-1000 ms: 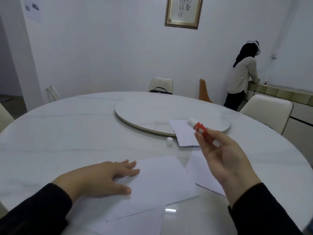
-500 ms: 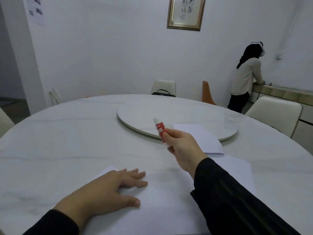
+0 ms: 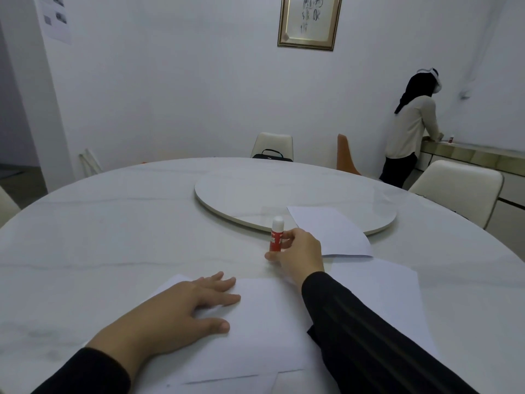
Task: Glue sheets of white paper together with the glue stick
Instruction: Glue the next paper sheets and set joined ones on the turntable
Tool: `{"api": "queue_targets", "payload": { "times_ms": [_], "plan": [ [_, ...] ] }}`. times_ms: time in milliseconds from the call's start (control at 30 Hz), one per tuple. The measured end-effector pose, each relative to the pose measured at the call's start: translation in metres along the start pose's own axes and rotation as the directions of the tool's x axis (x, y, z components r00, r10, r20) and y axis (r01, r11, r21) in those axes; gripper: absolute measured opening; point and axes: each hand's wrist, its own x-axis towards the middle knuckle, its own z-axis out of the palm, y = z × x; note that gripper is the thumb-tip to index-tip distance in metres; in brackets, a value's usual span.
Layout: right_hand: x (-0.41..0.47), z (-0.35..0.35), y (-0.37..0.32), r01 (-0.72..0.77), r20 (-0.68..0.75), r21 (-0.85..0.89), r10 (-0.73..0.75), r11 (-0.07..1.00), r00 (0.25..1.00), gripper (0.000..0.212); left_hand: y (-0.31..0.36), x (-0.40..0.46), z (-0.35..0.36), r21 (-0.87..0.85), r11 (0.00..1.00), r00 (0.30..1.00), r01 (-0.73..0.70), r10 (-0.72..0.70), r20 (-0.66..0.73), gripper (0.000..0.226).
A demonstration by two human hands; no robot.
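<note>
red glue stick [image 3: 276, 236] with white cap — upright in the right hand [image 3: 298, 255]'s closed grip — left hand [image 3: 181, 308] flat, open on white paper [image 3: 264, 322]

White print on red glue stick [image 3: 275, 242] label, brush characters in framed wall scroll [image 3: 309, 19]: both illegible

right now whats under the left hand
The left hand lies flat, palm down, on a white sheet of paper on the table. Another sheet's edge shows beneath that one near the bottom. Anything directly under the palm is hidden.
</note>
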Motion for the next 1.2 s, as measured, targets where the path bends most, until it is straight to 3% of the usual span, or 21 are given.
{"api": "queue_targets", "payload": {
  "times_ms": [67, 133, 200, 267, 333, 433, 533, 700, 767, 867, 1033, 1100, 1200],
  "plan": [
    [-0.004, -0.020, -0.006, -0.005, -0.026, 0.068, 0.006, 0.998, 1.000, 0.062, -0.002, -0.001, 0.000, 0.001, 1.000, 1.000, 0.016, -0.016, -0.022, 0.040],
    [-0.012, -0.064, -0.010, 0.039, -0.026, 0.035, -0.038, 0.999, 0.999, 0.053, -0.004, -0.003, 0.000, 0.010, 1.000, 0.999, 0.025, -0.025, -0.043, 0.038],
    [-0.029, -0.122, -0.004, 0.059, 0.176, -0.222, -0.019, 0.973, 0.984, 0.052, -0.004, -0.003, 0.002, 0.026, 0.999, 0.998, 0.033, -0.032, -0.062, 0.037],
    [-0.057, -0.166, 0.008, 0.086, 0.416, -0.563, 0.192, 0.822, 0.889, 0.075, -0.003, -0.002, 0.003, 0.040, 0.998, 0.997, 0.039, -0.036, -0.072, 0.038],
    [-0.086, -0.184, 0.023, 0.143, 0.474, -0.706, 0.313, 0.694, 0.823, 0.091, -0.002, -0.001, 0.003, 0.047, 0.998, 0.996, 0.047, -0.043, -0.076, 0.038],
    [-0.115, -0.186, 0.038, 0.267, 0.473, -0.664, 0.115, 0.698, 0.874, 0.060, 0.001, 0.000, 0.003, 0.057, 0.997, 0.996, 0.052, -0.048, -0.078, 0.039],
    [-0.129, -0.186, 0.042, 0.321, 0.409, -0.643, -0.043, 0.695, 0.911, 0.010, 0.005, -0.001, 0.005, 0.054, 0.997, 0.995, 0.052, -0.047, -0.083, 0.039],
    [-0.128, -0.184, 0.041, 0.241, 0.271, -0.601, -0.090, 0.762, 0.958, 0.032, 0.009, -0.003, 0.006, 0.037, 0.998, 0.992, 0.056, -0.051, -0.115, 0.036],
    [-0.123, -0.188, 0.038, 0.142, 0.237, -0.587, 0.002, 0.797, 0.971, 0.036, 0.011, -0.003, 0.006, 0.033, 0.997, 0.990, 0.064, -0.059, -0.129, 0.034],
    [-0.114, -0.202, 0.033, 0.048, 0.297, -0.508, 0.123, 0.860, 0.947, 0.039, 0.011, -0.003, 0.004, 0.018, 0.996, 0.989, 0.083, -0.080, -0.122, 0.033],
    [-0.106, -0.223, 0.041, -0.105, 0.257, -0.173, 0.148, 0.979, 0.955, 0.014, 0.009, -0.003, 0.004, 0.011, 0.996, 0.991, 0.084, -0.083, -0.104, 0.033],
    [-0.104, -0.225, 0.047, -0.029, 0.119, -0.108, 0.042, 0.994, 0.992, 0.011, 0.009, -0.002, 0.005, 0.000, 0.996, 0.990, 0.084, -0.084, -0.116, 0.033],
    [-0.103, -0.220, 0.049, 0.237, -0.141, -0.298, -0.288, 0.925, 0.947, 0.010, 0.009, -0.001, 0.005, -0.045, 0.996, 0.989, 0.073, -0.078, -0.127, 0.029]
  ]
}}
